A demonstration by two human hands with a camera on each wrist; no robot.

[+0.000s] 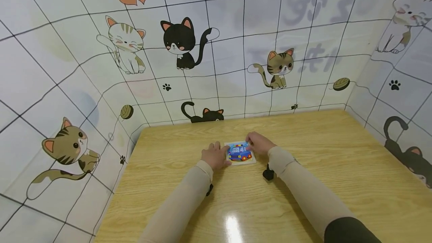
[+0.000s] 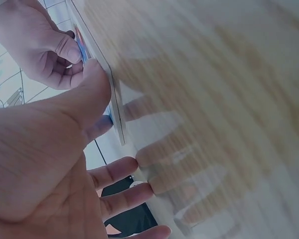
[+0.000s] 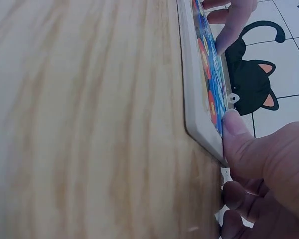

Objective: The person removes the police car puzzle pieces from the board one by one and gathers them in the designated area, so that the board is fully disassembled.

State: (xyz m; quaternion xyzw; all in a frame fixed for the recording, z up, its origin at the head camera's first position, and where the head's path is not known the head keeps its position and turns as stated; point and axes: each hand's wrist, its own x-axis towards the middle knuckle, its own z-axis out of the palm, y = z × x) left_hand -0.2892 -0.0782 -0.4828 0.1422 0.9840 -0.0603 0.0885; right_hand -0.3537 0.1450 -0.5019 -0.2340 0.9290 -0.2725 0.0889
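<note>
A flat puzzle board [image 1: 243, 163] with a pale border and a blue cartoon car picture lies on the wooden table. At its left side rests my left hand [image 1: 215, 156], thumb at the near edge and index finger by the picture. Its other fingers [image 2: 120, 200] stretch out and touch the tabletop. My right hand [image 1: 260, 143] holds the far right corner, its thumb [image 3: 235, 124] pressed on the border beside the picture. The fingers of that hand curl beside the board, their tips near the table. The picture [image 3: 211, 69] is partly covered by both hands.
The wooden table [image 1: 168, 141] meets a wall covering [image 1: 233, 55] with printed cats and grid lines at its back and sides. Black wrist-worn items [image 1: 268, 173] hang below the sleeves. A bright light reflection lies on the near tabletop.
</note>
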